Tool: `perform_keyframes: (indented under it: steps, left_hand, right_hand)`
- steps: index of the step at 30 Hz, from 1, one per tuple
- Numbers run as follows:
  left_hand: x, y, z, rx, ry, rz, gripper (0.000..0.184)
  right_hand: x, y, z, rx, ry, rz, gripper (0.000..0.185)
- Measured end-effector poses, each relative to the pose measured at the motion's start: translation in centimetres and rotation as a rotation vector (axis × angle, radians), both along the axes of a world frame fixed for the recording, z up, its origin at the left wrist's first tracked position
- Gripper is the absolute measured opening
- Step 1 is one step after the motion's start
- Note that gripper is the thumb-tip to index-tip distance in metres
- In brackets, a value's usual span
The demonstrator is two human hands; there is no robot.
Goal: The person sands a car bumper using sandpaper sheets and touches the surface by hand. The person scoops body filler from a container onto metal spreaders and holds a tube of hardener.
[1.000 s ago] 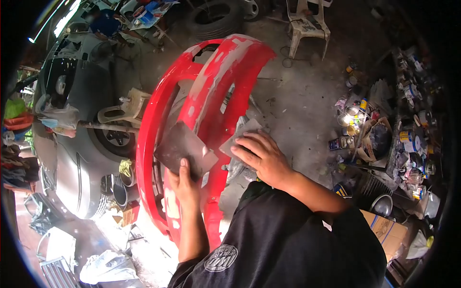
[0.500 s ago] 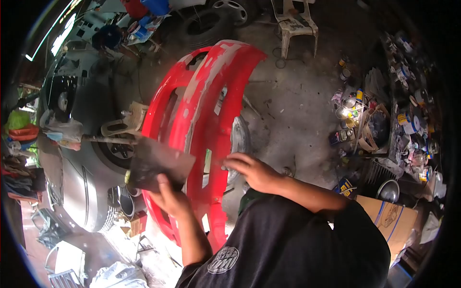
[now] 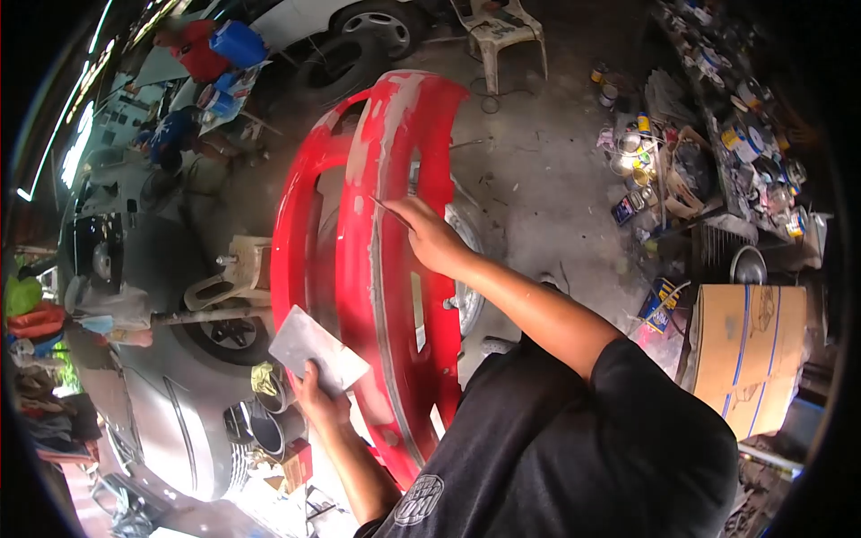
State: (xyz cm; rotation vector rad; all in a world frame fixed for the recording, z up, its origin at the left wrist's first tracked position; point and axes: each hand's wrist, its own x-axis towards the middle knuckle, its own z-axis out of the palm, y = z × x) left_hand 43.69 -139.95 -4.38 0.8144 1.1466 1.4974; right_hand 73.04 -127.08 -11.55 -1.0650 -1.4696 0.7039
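A red car bumper (image 3: 357,260) with grey and beige filler patches stretches lengthwise in front of me. My left hand (image 3: 323,401) grips a flat grey rectangular plate (image 3: 316,348), thumb on top, beside the bumper's left edge. Closed around a thin, dark-edged spreader (image 3: 386,210), my right hand (image 3: 432,238) is over the upper part of the bumper. The spreader's edge lies at the grey strip of filler along the ridge; whether it touches cannot be made out. My right fingers partly hide the spreader.
A silver car (image 3: 166,430) stands at left, near a plastic chair (image 3: 235,269). Another chair (image 3: 502,36) and a loose tire (image 3: 336,67) are at the back. Cluttered cans line the right shelf, above a cardboard box (image 3: 749,359). People are at the back left.
My right hand has moved up and left, onto the bumper's ridge with the spreader. The plate in my left hand has tilted and dropped lower. The view has shifted.
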Motion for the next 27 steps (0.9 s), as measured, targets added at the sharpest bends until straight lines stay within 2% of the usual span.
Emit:
perform_keyframes:
  steps: [5,8,13,17,20,23,25,27]
  left_hand:
    - [-0.8,0.2,0.2,-0.053,-0.031,-0.098,0.053]
    - [0.0,-0.1,0.5,-0.053,-0.006,-0.041,0.052]
    - [-0.4,-0.4,0.2,-0.021,-0.026,-0.084,0.052]
    - [-0.2,-0.4,0.1,-0.022,-0.050,-0.093,0.052]
    - [-0.5,-0.4,-0.3,-0.001,-0.049,-0.096,0.051]
    - [-0.6,-0.3,-0.5,0.016,-0.028,-0.095,0.051]
    - [-0.9,-0.2,-0.8,0.020,-0.022,-0.094,0.051]
    - [-1.2,-0.1,-1.1,0.025,-0.025,-0.095,0.051]
  right_hand:
    - [-1.2,-0.2,0.4,-0.021,-0.102,-0.020,0.058]
    - [-2.4,-3.5,-1.0,-0.017,-0.151,0.019,0.060]
    - [-2.0,-5.4,-2.0,-0.052,-0.086,0.093,0.061]
    - [-1.8,-2.5,1.5,-0.008,-0.084,-0.009,0.061]
    - [-3.8,-3.7,1.7,0.023,-0.210,-0.078,0.062]
    - [-5.2,-7.1,-1.9,0.000,-0.258,-0.037,0.061]
    - [-4.6,-8.4,-2.7,-0.043,-0.230,0.030,0.062]
    - [-4.3,-8.1,-2.1,-0.086,-0.211,-0.024,0.062]
